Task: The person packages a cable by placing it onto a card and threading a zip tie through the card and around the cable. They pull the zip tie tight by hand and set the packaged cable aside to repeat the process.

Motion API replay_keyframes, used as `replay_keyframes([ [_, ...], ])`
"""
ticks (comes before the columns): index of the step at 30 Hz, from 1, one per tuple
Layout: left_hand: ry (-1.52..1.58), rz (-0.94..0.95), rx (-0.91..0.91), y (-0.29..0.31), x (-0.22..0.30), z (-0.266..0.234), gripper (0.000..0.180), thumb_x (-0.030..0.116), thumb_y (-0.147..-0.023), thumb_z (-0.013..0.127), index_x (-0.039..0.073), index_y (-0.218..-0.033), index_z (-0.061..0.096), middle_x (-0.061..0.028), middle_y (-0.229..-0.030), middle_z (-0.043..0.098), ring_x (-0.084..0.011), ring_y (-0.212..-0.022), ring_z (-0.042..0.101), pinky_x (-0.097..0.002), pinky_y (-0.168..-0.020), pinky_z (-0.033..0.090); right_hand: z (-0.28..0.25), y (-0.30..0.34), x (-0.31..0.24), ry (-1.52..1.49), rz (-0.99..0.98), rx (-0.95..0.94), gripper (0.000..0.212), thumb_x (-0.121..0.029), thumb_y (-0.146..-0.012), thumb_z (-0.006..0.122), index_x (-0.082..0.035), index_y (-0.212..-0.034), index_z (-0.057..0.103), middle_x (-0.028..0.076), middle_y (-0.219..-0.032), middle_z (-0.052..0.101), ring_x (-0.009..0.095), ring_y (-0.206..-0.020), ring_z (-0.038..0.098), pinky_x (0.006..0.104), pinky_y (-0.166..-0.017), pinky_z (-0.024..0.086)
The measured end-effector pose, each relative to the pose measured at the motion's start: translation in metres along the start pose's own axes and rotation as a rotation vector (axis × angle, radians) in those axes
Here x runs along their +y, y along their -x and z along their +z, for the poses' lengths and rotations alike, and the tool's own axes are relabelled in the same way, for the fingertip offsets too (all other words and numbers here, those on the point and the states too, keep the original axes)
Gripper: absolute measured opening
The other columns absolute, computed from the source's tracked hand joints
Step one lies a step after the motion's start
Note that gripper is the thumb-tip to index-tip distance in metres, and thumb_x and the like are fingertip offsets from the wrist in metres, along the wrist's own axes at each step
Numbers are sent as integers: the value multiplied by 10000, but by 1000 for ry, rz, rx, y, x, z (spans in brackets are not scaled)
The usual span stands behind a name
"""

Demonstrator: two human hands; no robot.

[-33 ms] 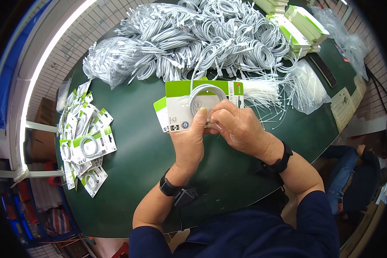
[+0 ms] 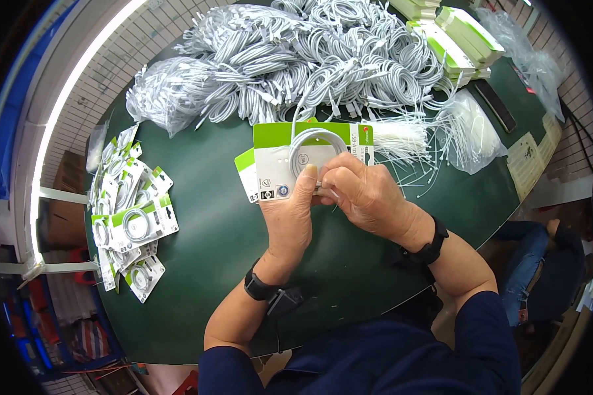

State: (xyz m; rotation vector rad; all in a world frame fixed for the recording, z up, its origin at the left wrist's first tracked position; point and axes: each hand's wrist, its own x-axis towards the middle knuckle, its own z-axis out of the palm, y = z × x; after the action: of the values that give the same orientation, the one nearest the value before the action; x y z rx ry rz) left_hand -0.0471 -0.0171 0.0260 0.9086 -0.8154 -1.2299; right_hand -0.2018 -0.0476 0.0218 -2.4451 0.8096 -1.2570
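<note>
My left hand [image 2: 288,220] grips a green-and-white backing card [image 2: 270,158], its thumb pressing a coiled pale grey USB cable [image 2: 294,148] flat against the front. At the coil's lower right, my right hand [image 2: 375,197] has thumb and fingers pinched together; a thin white strand, apparently a cable tie, shows at the fingertips, partly hidden. One stretch of the cable runs up from the coil toward the heap behind. Another card [image 2: 246,172] lies beneath, sticking out at the left.
Across the back spreads a large heap of coiled cables [image 2: 310,59]. White cable ties [image 2: 402,141] lie right of the card, near a plastic bag [image 2: 471,135] and a phone [image 2: 495,105]. Carded cables [image 2: 135,224] pile up at left; stacked cards [image 2: 451,49] stand back right. A person [image 2: 527,263] sits at right.
</note>
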Motion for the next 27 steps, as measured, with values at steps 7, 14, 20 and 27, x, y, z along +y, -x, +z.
replay_keyframes([
  [7,-8,8,71,0,-1,4,338,52,-956,646,-12,-1263,518,-110,-1060,649,-157,-770,677,-255,-540,583,0,1,-6,-11,-14,48,267,87,-744,720,-42,-944,598,93,-973,651,246,-669,685,321,-532,551],
  [14,-40,63,98,2,10,9,325,38,-936,670,-10,-1228,538,-89,-1030,651,-129,-769,654,-247,-532,561,-1,3,-16,-38,-77,143,288,108,-702,767,-24,-932,656,91,-946,648,201,-668,682,296,-534,553],
  [20,-42,140,103,1,4,6,310,32,-935,680,3,-1218,557,-61,-1026,651,-94,-803,628,-228,-591,534,-4,0,-21,98,-155,181,271,73,-689,805,-14,-908,671,81,-904,643,186,-665,657,296,-534,551],
  [27,11,127,99,3,6,9,288,46,-943,685,7,-1204,570,-55,-1045,649,-89,-828,620,-226,-614,529,0,4,-27,135,-152,206,259,71,-690,794,0,-905,669,90,-894,645,198,-679,663,304,-542,555],
])
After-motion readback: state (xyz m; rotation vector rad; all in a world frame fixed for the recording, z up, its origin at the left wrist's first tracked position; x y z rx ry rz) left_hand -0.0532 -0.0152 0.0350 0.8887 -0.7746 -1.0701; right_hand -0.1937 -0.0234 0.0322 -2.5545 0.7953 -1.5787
